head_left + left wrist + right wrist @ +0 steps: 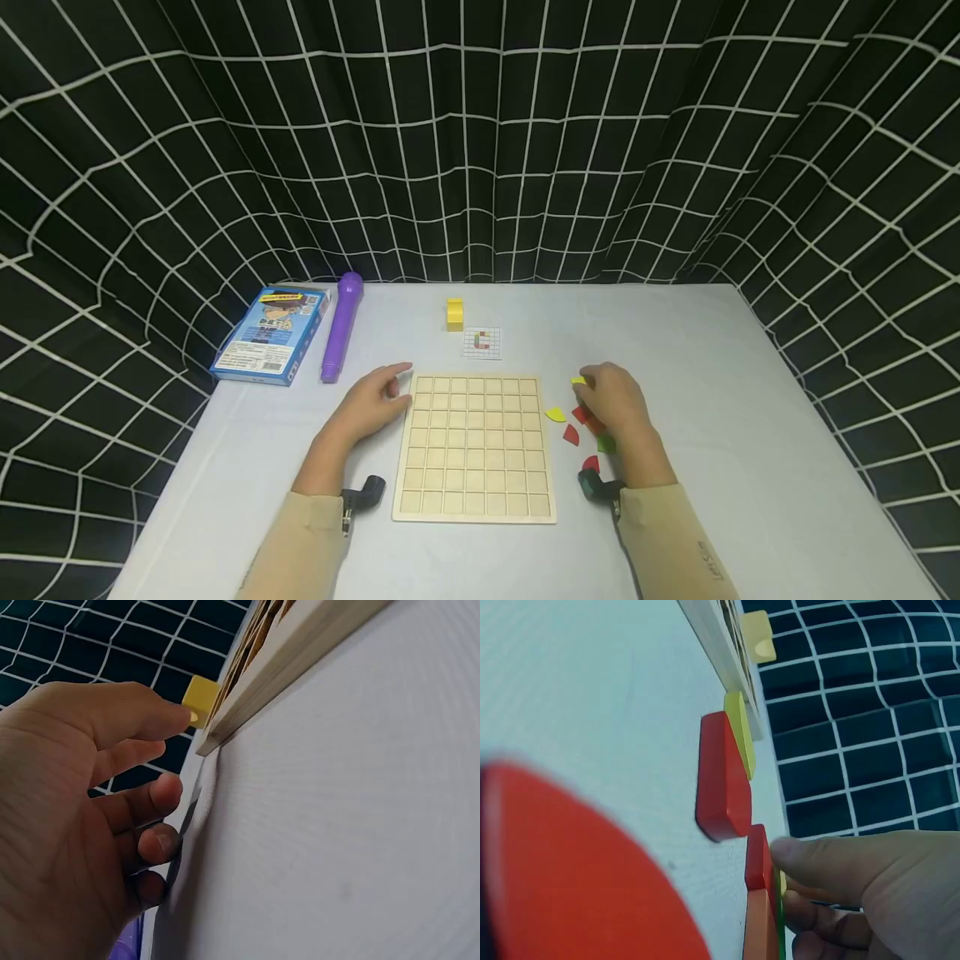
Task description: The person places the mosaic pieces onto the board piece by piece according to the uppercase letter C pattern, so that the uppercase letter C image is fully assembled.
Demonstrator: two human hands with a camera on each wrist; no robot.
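A wooden grid board (472, 517) lies on the table. My left hand (372, 404) stands at its upper left edge, thumb and fingers loosely bent, holding nothing; in the left wrist view the fingertips hang beside the board's corner. Right of the board, my right hand (617, 400) pinches a small yellow quarter-round piece (577, 380) between thumb and fingers. Near that hand lie another yellow piece (556, 414), a red quarter-round (572, 434), an orange piece (595, 426) and a green piece (606, 444), partly hidden. Another red piece (592, 877) looms close in the right wrist view.
Behind the board lies a small pattern card (482, 342) with a yellow block (454, 315) beside it. A purple microphone-shaped stick (342, 327) and a blue box (272, 335) lie at the back left. A black gridded curtain (480, 150) surrounds the table.
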